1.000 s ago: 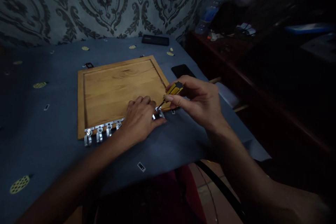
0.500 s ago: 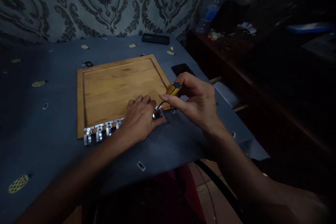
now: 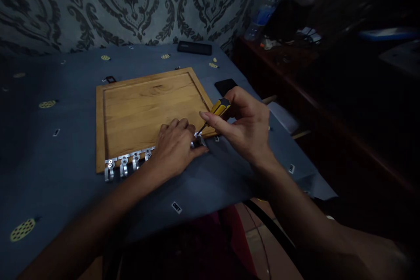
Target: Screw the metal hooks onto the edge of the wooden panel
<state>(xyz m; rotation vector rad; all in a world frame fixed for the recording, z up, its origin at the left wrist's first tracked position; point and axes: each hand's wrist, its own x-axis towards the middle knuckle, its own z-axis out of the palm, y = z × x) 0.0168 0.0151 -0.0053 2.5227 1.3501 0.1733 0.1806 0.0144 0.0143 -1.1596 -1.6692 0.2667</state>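
Note:
A wooden board [image 3: 144, 109] lies on a blue cloth-covered table [image 3: 65, 192]. Along the board's near edge runs a strip of several metal hooks [image 3: 126, 164]. My left hand [image 3: 175, 146] lies over the right part of that strip, fingers curled and pressing a hook [image 3: 198, 141] against the board's near right corner. My right hand [image 3: 244, 124] is closed round a yellow and black screwdriver [image 3: 219, 108], whose tip points down at that hook beside my left fingertips.
A dark phone [image 3: 225, 85] lies right of the board, and a black flat case [image 3: 194, 47] at the table's far edge by the patterned wall. Small stickers dot the cloth. A dark wooden shelf [image 3: 295, 74] with a bottle [image 3: 260, 19] stands on the right.
My right hand has shifted slightly up and left with the screwdriver, its grip turning a little. My left hand stays on the hook.

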